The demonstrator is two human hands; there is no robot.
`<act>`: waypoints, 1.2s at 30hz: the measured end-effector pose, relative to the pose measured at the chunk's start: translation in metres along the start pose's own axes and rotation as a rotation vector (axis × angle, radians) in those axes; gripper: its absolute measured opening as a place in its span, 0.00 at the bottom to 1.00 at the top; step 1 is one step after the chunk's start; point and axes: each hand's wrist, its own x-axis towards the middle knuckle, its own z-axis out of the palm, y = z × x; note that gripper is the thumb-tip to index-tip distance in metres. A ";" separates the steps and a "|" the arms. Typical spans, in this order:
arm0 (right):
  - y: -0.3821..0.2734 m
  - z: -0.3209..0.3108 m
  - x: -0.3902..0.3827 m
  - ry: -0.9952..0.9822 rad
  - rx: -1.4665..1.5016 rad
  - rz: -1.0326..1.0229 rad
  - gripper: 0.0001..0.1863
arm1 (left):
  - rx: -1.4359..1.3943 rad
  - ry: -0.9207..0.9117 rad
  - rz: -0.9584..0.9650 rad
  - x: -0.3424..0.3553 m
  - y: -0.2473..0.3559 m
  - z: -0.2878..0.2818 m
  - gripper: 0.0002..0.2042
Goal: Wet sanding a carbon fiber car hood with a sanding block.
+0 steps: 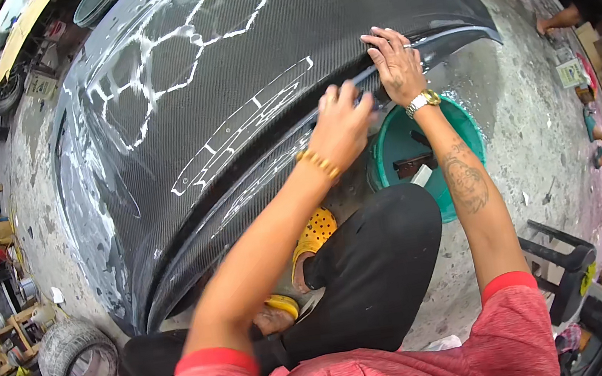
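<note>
A large carbon-fibre car hood (280,31), dark, woven-patterned and wet, with hexagon-shaped white reflections, fills the upper middle. My left hand (342,128), wearing a beaded bracelet, is curled and slightly blurred at the hood's raised near edge. Something small and dark shows under its fingers, too smeared to name. Farther right along the same edge, my right hand (398,67) lies with fingers stretched on the surface, a metal watch (423,101) at its wrist. Below the hands stands a green bucket (471,137) of water. Inside it are a brown block (412,166) and a pale block (422,176).
My bent knee (400,251) and yellow clogs (314,230) are under the hood's edge. Tyres (79,363) lie at lower left, and a black-framed stand (565,260) is at right. Other people's legs (561,23) show at far right. The concrete floor (527,112) is wet.
</note>
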 end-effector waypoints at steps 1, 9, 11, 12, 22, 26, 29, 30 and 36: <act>0.000 -0.002 0.002 0.038 0.037 -0.013 0.20 | -0.007 0.064 0.005 -0.001 -0.005 0.010 0.21; -0.003 0.011 0.004 0.227 0.074 0.123 0.20 | 0.164 0.091 -0.099 -0.066 -0.018 -0.026 0.14; -0.003 0.011 0.004 0.224 0.068 0.105 0.20 | 0.241 0.029 -0.050 -0.020 -0.012 0.004 0.09; -0.003 0.010 0.005 0.211 0.070 0.112 0.20 | 0.271 -0.047 -0.016 0.008 -0.012 0.026 0.07; 0.001 0.014 0.005 0.172 0.050 0.119 0.21 | 0.300 -0.167 -0.327 -0.088 -0.028 -0.050 0.08; 0.000 0.011 0.006 0.157 0.020 0.113 0.20 | 0.260 -0.054 -0.081 -0.018 -0.024 0.012 0.07; -0.002 0.007 0.005 0.114 0.035 0.107 0.22 | 0.230 -0.070 -0.166 -0.032 -0.031 0.010 0.08; -0.001 0.006 0.006 0.084 0.022 0.144 0.22 | 0.256 -0.037 -0.173 -0.061 -0.033 -0.013 0.08; 0.005 0.013 0.005 0.117 0.045 0.132 0.23 | 0.331 -0.133 -0.353 -0.174 -0.029 -0.115 0.10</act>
